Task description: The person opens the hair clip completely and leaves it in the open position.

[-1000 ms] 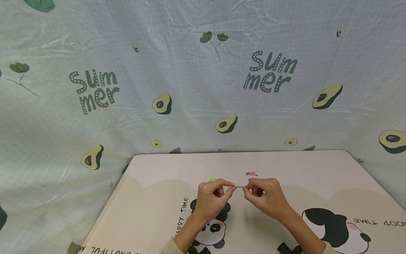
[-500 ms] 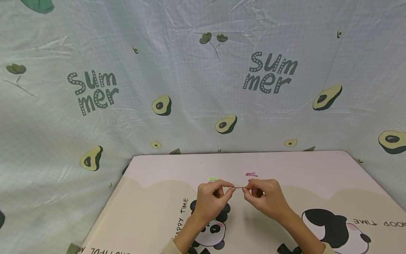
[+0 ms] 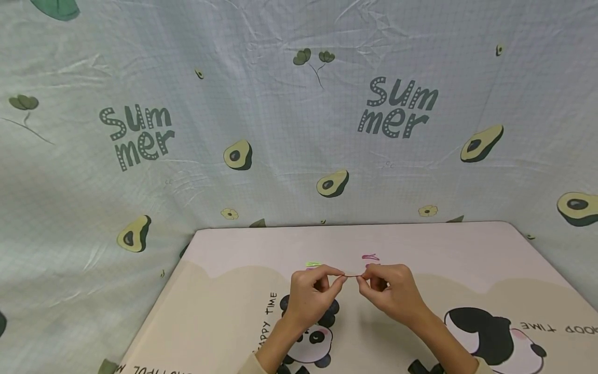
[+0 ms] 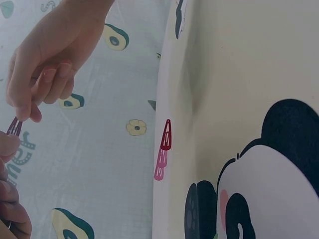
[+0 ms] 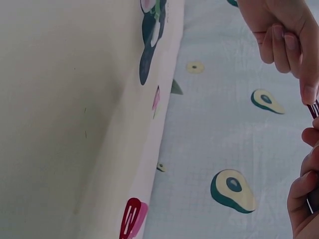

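Note:
Thumb and forefinger of my left hand (image 3: 312, 292) pinch one end of a dark red snap hair clip (image 3: 352, 276). The other end is pinched the same way by my right hand (image 3: 393, 292). The clip is stretched level between the hands, above the table, seen nearly edge-on in the head view. In the left wrist view the slotted clip (image 4: 15, 127) shows between both sets of fingertips. At the right edge of the right wrist view, part of the clip (image 5: 313, 108) is visible. Whether it is snapped or unsnapped I cannot tell.
Beyond the hands lie a yellow-green clip (image 3: 313, 264) and a magenta clip (image 3: 370, 257). A red clip (image 4: 167, 134) overlaps pink clips (image 4: 160, 162) in the left wrist view. The table (image 3: 224, 244) has a panda-print cover; an avocado-print curtain (image 3: 280, 114) hangs behind.

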Demonstrator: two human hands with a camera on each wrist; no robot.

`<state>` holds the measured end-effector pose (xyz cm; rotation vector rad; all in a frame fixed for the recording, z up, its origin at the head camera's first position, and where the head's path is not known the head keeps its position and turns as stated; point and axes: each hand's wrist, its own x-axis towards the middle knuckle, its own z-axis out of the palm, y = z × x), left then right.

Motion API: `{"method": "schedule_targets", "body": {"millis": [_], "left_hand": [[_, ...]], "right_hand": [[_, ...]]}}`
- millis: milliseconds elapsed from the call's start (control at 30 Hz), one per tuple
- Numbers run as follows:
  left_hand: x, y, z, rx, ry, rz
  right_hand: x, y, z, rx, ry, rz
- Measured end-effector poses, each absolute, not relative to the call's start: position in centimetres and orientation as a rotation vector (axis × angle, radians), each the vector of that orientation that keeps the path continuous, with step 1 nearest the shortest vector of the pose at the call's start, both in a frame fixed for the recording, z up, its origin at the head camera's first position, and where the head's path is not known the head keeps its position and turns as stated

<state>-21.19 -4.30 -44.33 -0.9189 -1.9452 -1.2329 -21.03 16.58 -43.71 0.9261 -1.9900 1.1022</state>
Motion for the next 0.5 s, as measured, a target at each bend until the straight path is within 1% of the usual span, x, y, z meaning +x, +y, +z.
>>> {"method": "schedule_targets", "body": {"millis": [500], "left_hand": [[-21.22, -4.26, -44.44, -0.914, -1.938, -1.202]], "right_hand": [[-21.02, 16.58, -43.67, 0.914, -2.001, 1.078]]}}
